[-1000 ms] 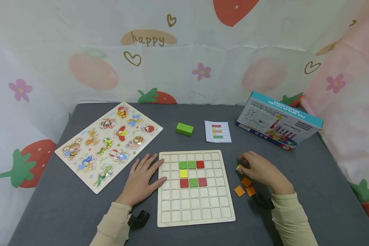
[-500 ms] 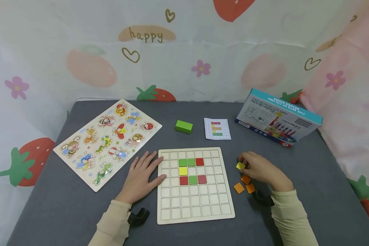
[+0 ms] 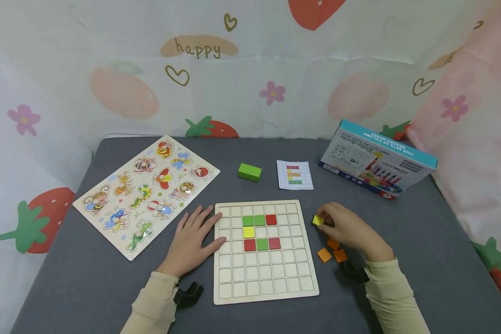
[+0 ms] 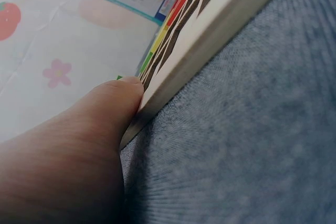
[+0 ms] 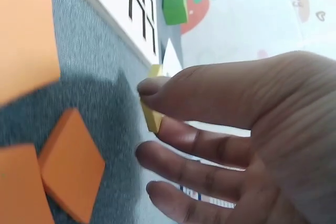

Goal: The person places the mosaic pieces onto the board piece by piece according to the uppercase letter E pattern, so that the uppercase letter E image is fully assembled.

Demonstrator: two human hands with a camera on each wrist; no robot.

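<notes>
A pale wooden grid board [image 3: 266, 273] lies in the middle of the table, with several green, red and yellow square tiles set in its upper cells. My left hand [image 3: 192, 243] lies flat at its left edge, fingers spread, the thumb touching the rim; the left wrist view shows that thumb [image 4: 113, 103] against the board's side. To the right of the board, my right hand [image 3: 350, 229] pinches a yellow tile [image 3: 317, 220] between thumb and fingers. In the right wrist view the yellow tile [image 5: 152, 114] stands on edge in the pinch. Loose orange tiles [image 3: 324, 255] lie below that hand.
Behind the board are a green block [image 3: 249, 172] and a small pattern card [image 3: 295, 175] with coloured squares. A toy box [image 3: 377, 160] stands at the back right. An insect picture puzzle board [image 3: 146, 197] lies at the left, near the left hand.
My right hand has picked the yellow tile up beside the orange ones and moved slightly left with it, toward the board. The left hand stays at the board's edge.
</notes>
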